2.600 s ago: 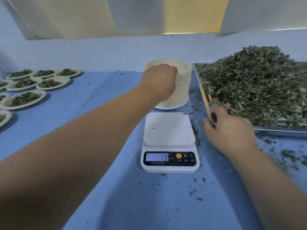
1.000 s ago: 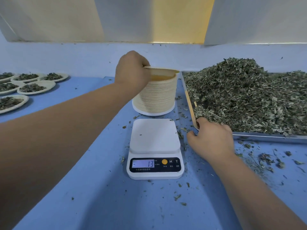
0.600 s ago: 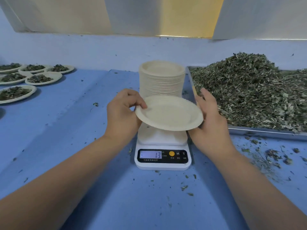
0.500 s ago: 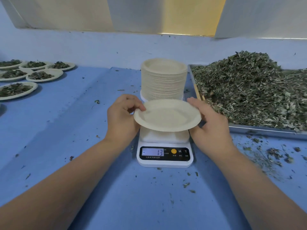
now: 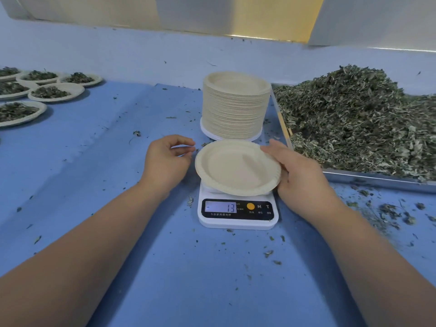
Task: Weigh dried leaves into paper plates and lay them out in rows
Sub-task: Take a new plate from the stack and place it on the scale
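While left grip (image 5: 166,161) gapes empty, right grip (image 5: 300,177) apparently pinches plate (image 5: 233,168).

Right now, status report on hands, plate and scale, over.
Right hand grips empty round beige paper plate by its rim, tilted over white digital scale. Left hand beside it, holding nothing. Scale reads minus 13; no obstruction seen.

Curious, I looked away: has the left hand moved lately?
Yes. The left hand has let go of the plate and drawn leftward, away from the scale.
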